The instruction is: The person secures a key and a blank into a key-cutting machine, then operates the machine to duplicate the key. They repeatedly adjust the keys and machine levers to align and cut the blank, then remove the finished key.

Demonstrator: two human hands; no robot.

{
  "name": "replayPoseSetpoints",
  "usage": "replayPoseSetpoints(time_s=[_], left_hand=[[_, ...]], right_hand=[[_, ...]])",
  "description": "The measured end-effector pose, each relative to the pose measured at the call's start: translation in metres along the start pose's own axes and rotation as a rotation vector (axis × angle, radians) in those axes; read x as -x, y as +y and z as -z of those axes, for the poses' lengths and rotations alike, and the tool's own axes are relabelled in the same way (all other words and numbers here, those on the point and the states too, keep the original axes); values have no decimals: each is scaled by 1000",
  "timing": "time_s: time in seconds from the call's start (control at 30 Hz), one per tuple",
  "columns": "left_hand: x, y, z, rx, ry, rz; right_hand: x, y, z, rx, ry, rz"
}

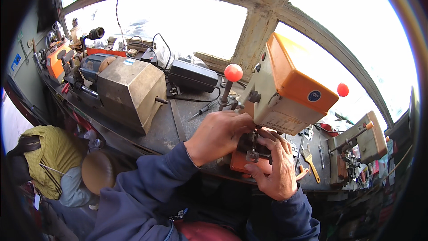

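Note:
An orange and cream machine with a red-balled lever stands on the workbench, its lower body orange. My left hand has its fingers pinched together just below the machine head, at the spindle; what they grip is hidden. My right hand is curled around the right side of the small metal vise under the head, fingertips on its upper part and thumb beside a clear knob at its lower front.
Left on the workbench are a boxy metal machine and a black power brick. Right are a brush and another machine. Windows line the back. Below left are a round stool and a yellow quilted garment.

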State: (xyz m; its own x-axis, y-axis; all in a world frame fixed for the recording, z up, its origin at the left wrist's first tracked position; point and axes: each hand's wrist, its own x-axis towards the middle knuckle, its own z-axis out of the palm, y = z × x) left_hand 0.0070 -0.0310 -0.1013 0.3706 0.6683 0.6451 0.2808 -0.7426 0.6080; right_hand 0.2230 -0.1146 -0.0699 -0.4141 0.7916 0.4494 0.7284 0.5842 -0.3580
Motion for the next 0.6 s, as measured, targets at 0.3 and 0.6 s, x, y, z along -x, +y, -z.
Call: replayPoseSetpoints(time_s=[0.3,0.6], left_hand=[[-1,-1,2,44,-21,10],[14,-5,4,172,31,108]], right_hand=[[1,0,-3,33,1,0],[0,-4,0,45,-23,-5]])
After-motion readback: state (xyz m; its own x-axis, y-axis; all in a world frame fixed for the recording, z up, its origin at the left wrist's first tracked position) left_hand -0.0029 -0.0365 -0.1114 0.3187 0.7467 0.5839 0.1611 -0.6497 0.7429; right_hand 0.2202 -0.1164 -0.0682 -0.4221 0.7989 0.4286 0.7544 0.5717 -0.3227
